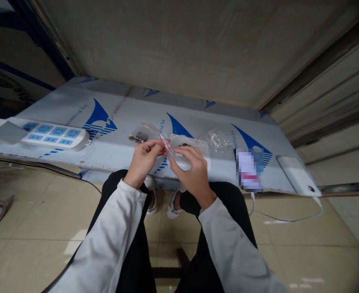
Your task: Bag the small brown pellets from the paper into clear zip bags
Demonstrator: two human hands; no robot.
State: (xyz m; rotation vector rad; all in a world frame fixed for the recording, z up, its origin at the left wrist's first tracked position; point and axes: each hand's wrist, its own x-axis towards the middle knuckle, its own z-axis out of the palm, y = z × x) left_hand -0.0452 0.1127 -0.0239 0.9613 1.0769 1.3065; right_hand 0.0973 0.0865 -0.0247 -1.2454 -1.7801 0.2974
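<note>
Between my two hands is a small clear plastic bag (168, 145) with a reddish strip along it. The fingers of my left hand (145, 158) pinch one side of it. My right hand (194, 167) pinches the other side, thumb below and fingers above. Just beyond my left hand, small dark brown pieces (139, 137) lie in or by a clear bag. More brown pieces (184, 145) show past my right fingers on a whitish plastic bag (203, 148), partly covered by that hand. Crumpled clear bags (218, 139) lie farther right.
A white power strip (57, 134) with blue sockets sits at the left of the film-covered table (130, 110). On the right are a phone with a blurred screen (248, 171) and a white power bank (298, 175), with a cable (289, 219) hanging below the edge.
</note>
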